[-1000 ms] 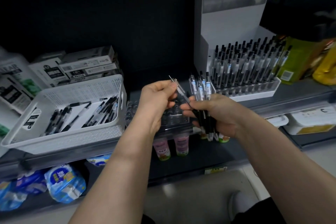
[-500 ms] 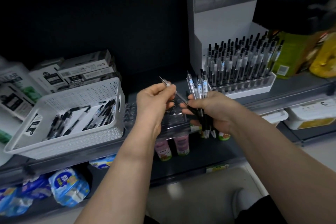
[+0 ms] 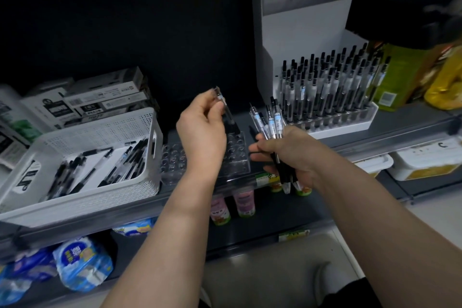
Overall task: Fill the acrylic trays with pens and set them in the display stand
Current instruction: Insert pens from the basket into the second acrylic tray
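1. The left hand (image 3: 202, 130) pinched one pen (image 3: 224, 107) between thumb and curled fingertips.
2. This pen's long axis ran steeply. Its clear upper end leaned up and to the left, and its dark lower end pointed down and to the right at the tray (image 3: 238, 157).
3. It had a clear barrel and a black grip section. The lower end hung just over the tray's back sockets; whether it touched them could not be told.
4. The right hand (image 3: 287, 155) was clamped on a bundle (image 3: 272, 120) of pens, fingers curled round the black grips.
5. The bundle stood near upright and slightly fanned. The clear, labelled barrels leaned up and to the left, and the other ends stuck out below the fist.
6. The tray was clear acrylic with rows of round sockets. It lay flat on the shelf (image 3: 400, 130), long axis left to right, between the basket (image 3: 105, 130) and the stand (image 3: 300, 22), and the left hand partly covered it.
7. The white stand on the right held rows of upright pens with their black ends up.
8. The white perforated basket on the left held loose pens lying slantwise.
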